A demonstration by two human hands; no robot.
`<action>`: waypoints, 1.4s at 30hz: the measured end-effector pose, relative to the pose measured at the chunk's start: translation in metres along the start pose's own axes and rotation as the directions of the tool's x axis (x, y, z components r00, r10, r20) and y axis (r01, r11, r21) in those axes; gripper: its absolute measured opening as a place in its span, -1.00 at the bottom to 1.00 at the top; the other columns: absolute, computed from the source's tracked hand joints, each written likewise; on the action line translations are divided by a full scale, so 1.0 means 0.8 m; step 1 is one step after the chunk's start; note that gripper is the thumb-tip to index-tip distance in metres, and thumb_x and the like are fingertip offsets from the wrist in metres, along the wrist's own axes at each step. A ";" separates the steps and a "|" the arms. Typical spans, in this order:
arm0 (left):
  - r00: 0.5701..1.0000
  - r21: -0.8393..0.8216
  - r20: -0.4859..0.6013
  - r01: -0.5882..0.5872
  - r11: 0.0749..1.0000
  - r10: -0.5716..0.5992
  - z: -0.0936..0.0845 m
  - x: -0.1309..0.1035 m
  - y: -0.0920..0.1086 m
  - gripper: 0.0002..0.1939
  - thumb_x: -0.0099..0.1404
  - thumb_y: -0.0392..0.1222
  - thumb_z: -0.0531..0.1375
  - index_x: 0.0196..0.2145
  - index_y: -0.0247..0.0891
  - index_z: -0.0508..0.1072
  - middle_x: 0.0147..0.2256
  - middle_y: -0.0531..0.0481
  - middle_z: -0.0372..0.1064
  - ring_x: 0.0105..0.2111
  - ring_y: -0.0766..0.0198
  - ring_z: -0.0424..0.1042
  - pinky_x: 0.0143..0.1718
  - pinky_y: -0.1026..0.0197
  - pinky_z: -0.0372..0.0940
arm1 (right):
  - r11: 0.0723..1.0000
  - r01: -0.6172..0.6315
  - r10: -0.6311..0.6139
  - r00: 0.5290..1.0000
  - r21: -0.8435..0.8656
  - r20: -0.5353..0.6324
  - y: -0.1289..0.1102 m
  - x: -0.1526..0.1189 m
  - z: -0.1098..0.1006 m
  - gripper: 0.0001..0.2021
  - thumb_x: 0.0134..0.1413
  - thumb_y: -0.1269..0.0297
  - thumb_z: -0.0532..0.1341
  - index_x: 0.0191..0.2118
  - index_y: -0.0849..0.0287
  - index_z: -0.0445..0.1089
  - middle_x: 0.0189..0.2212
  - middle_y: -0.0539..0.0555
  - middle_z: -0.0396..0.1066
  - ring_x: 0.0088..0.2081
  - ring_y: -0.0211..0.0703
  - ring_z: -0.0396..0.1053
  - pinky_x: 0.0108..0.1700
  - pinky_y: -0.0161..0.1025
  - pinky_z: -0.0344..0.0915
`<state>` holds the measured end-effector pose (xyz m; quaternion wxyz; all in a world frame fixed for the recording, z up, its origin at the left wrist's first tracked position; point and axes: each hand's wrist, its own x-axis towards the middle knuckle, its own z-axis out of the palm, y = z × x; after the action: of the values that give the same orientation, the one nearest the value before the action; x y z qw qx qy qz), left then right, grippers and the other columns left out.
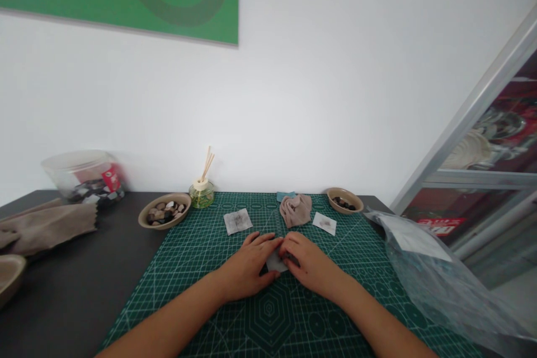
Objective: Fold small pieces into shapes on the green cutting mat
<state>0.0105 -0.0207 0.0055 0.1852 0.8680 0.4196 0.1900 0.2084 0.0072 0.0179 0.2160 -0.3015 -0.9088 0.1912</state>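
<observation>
Gently now, we have both hands on a small pale sheet at lower centre.
It lies on the green cutting mat [193, 291]; our left hand [245, 269] rests wide, thumb apart from fingers, at the left side of the sheet [274, 263]. Our right hand [312, 265] curls over its right part, and we cannot tell whether those fingers grip anything. We judge the sheet light, thin and easily creased, best held flat by its edges. Beyond lie two smudged squares [238, 221] [324, 224] flanking a crumpled cloth [296, 210]; farther left, a bowl of stones [165, 211].
</observation>
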 end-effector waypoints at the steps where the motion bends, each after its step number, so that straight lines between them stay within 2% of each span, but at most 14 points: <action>1: 1.000 0.003 0.003 0.005 1.000 -0.005 0.000 0.000 0.001 -0.39 0.18 -0.21 0.20 0.17 -0.19 0.14 0.19 -0.12 0.14 0.22 0.03 0.04 0.23 -0.13 -0.14 | 1.000 -0.008 0.008 1.000 -0.012 0.002 0.000 0.000 -0.001 -0.78 -0.05 0.64 0.10 -0.32 0.19 0.31 -0.28 0.07 0.28 -0.20 -0.13 0.25 -0.13 -0.19 0.24; 6: 1.000 -0.002 0.001 -0.001 1.000 0.001 -0.001 0.000 0.000 -0.40 0.19 -0.23 0.18 0.17 -0.17 0.15 0.18 -0.11 0.16 0.22 0.03 0.05 0.23 -0.13 -0.13 | 1.000 0.024 -0.024 0.999 0.010 0.049 -0.005 0.002 -0.001 -0.80 -0.05 0.62 0.12 -0.34 0.18 0.30 -0.27 0.05 0.29 -0.19 -0.15 0.26 -0.13 -0.22 0.25; 9: 1.000 -0.002 -0.008 -0.006 1.000 0.006 0.000 0.000 -0.001 -0.41 0.19 -0.22 0.19 0.16 -0.16 0.16 0.19 -0.10 0.15 0.22 0.03 0.05 0.23 -0.13 -0.14 | 1.000 0.011 -0.011 1.000 0.009 0.024 -0.005 0.003 -0.001 -0.80 -0.01 0.62 0.11 -0.33 0.18 0.30 -0.26 0.07 0.30 -0.18 -0.14 0.26 -0.11 -0.20 0.25; 13: 1.000 0.003 -0.004 -0.001 1.000 0.001 0.001 -0.001 -0.002 -0.38 0.18 -0.21 0.20 0.18 -0.18 0.13 0.20 -0.13 0.13 0.22 0.02 0.04 0.23 -0.13 -0.14 | 0.999 -0.034 0.034 0.999 -0.039 -0.008 -0.004 0.002 -0.002 -0.78 -0.09 0.65 0.11 -0.37 0.18 0.30 -0.31 0.06 0.29 -0.23 -0.14 0.26 -0.16 -0.20 0.25; 18: 1.000 0.007 0.000 -0.008 1.000 0.008 0.000 0.000 -0.001 -0.42 0.19 -0.23 0.19 0.16 -0.17 0.16 0.19 -0.09 0.15 0.22 0.04 0.04 0.23 -0.13 -0.14 | 0.998 0.057 -0.057 0.998 0.005 0.017 -0.005 0.002 0.000 -0.80 -0.07 0.63 0.12 -0.36 0.18 0.30 -0.26 0.06 0.31 -0.15 -0.12 0.25 -0.08 -0.19 0.22; 23: 1.000 0.017 0.009 0.016 1.000 -0.016 0.000 0.000 -0.001 -0.37 0.17 -0.21 0.21 0.18 -0.21 0.13 0.20 -0.13 0.13 0.22 0.03 0.04 0.24 -0.13 -0.14 | 1.000 0.001 -0.001 1.000 -0.028 0.006 -0.004 0.001 -0.002 -0.78 -0.12 0.65 0.11 -0.39 0.18 0.29 -0.32 0.04 0.29 -0.22 -0.14 0.25 -0.15 -0.20 0.22; 29: 1.000 0.016 0.005 0.004 1.000 -0.004 -0.001 0.000 0.001 -0.43 0.19 -0.24 0.19 0.15 -0.19 0.17 0.19 -0.10 0.14 0.22 0.05 0.04 0.24 -0.12 -0.13 | 0.999 0.032 -0.032 0.999 0.019 0.023 -0.009 0.002 -0.001 -0.80 -0.03 0.62 0.10 -0.34 0.18 0.30 -0.24 0.08 0.31 -0.14 -0.13 0.24 -0.07 -0.19 0.22; 34: 1.000 0.011 0.009 0.010 1.000 -0.010 -0.001 0.001 0.000 -0.37 0.18 -0.23 0.20 0.19 -0.21 0.11 0.20 -0.12 0.12 0.22 0.04 0.04 0.23 -0.13 -0.13 | 1.000 0.014 -0.013 0.999 -0.020 0.036 -0.007 0.002 0.000 -0.79 -0.11 0.64 0.13 -0.38 0.18 0.29 -0.30 0.05 0.30 -0.19 -0.13 0.25 -0.10 -0.19 0.23; 38: 1.000 0.010 0.008 0.000 1.000 0.000 -0.002 0.001 0.001 -0.44 0.19 -0.25 0.18 0.15 -0.19 0.18 0.19 -0.10 0.15 0.22 0.04 0.04 0.24 -0.12 -0.14 | 0.999 0.052 -0.052 0.998 0.013 0.040 -0.006 0.002 0.002 -0.81 -0.03 0.61 0.12 -0.34 0.18 0.30 -0.23 0.07 0.31 -0.13 -0.13 0.24 -0.06 -0.20 0.22; 42: 1.000 0.011 0.009 0.014 1.000 -0.014 -0.001 0.000 0.002 -0.37 0.18 -0.23 0.20 0.18 -0.20 0.13 0.20 -0.11 0.12 0.22 0.04 0.04 0.24 -0.12 -0.13 | 1.000 0.009 -0.008 1.000 -0.024 0.026 -0.006 0.001 0.000 -0.79 -0.05 0.63 0.11 -0.34 0.18 0.30 -0.26 0.07 0.30 -0.16 -0.13 0.25 -0.09 -0.18 0.23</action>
<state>0.0110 -0.0213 0.0071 0.1837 0.8670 0.4259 0.1824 0.2056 0.0044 0.0205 0.2013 -0.2975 -0.9150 0.1834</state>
